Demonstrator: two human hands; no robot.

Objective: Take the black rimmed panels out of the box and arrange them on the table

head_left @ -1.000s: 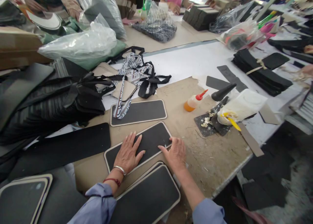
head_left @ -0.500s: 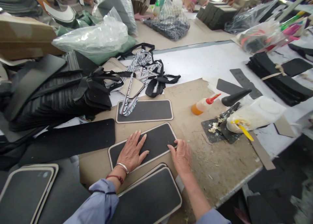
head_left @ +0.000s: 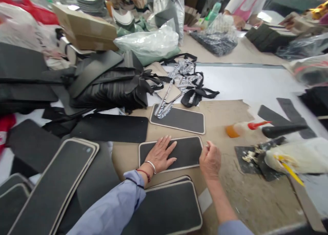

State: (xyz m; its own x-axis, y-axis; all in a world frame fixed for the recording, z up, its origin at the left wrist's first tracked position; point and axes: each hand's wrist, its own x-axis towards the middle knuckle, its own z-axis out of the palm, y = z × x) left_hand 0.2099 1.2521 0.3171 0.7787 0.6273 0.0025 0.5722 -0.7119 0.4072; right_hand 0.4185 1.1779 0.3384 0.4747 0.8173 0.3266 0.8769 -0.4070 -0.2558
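A dark rectangular panel with rounded corners and a pale border (head_left: 188, 153) lies flat on the table. My left hand (head_left: 161, 154) rests palm down on its left half, fingers spread. At the panel's right end is my right hand (head_left: 210, 161), its fingers curled in; whatever they may hold is hidden. Behind it lies a similar bordered panel (head_left: 188, 120), with patterned white and black straps (head_left: 165, 108) trailing over its left end. Closer to me, more bordered panels (head_left: 174, 207) overlap, partly covered by my left sleeve.
To the right are a red-tipped bottle of orange liquid (head_left: 237, 129), a white container (head_left: 299, 156) and a yellow-handled tool (head_left: 293, 173). Black pieces (head_left: 110, 83) are stacked at left, beside a plastic bag (head_left: 151, 40). Further bordered panels (head_left: 58, 180) lie front left. Other people's hands (head_left: 238, 21) show behind.
The view has swung right-to-left, showing more of the left side. My right hand's thumb has left the panel's top, and its fingers have curled in; my left hand stays flat.
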